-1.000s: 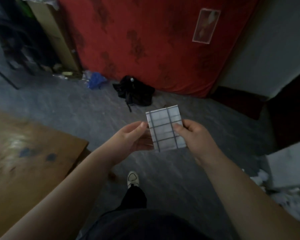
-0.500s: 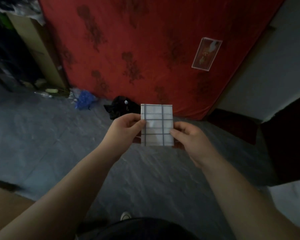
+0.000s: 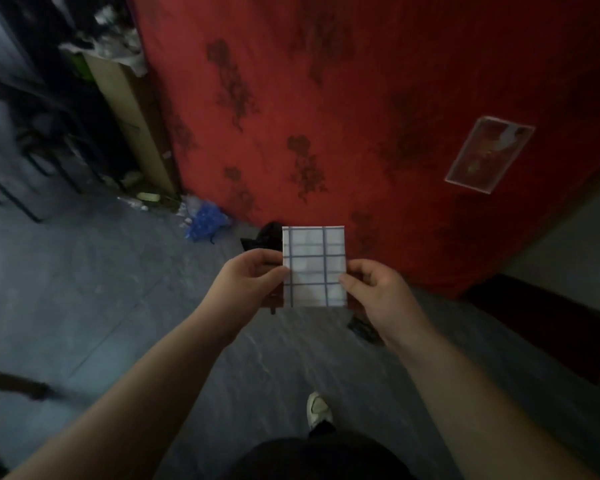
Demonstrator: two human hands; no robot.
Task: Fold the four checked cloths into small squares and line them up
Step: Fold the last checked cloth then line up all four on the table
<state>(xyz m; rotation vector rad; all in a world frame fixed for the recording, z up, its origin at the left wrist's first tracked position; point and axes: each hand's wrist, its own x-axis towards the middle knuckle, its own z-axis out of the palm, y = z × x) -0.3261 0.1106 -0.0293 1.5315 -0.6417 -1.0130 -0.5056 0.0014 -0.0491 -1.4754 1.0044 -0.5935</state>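
Note:
A white checked cloth (image 3: 314, 266) with dark grid lines, folded into a small square, is held up in the air in front of me, upright and facing the camera. My left hand (image 3: 248, 282) pinches its left edge between thumb and fingers. My right hand (image 3: 374, 289) pinches its right edge the same way. No other checked cloth is in view.
A red mattress (image 3: 361, 116) with a label leans against the wall ahead. A black bag (image 3: 265, 235) and a blue plastic bag (image 3: 205, 221) lie on the grey floor at its foot. Dark furniture stands at the left. My shoe (image 3: 318, 408) shows below.
The view has swung up and right, so the wooden table at the left is gone from sight. The cloth has been turned from tilted to straight, still pinched by both hands.

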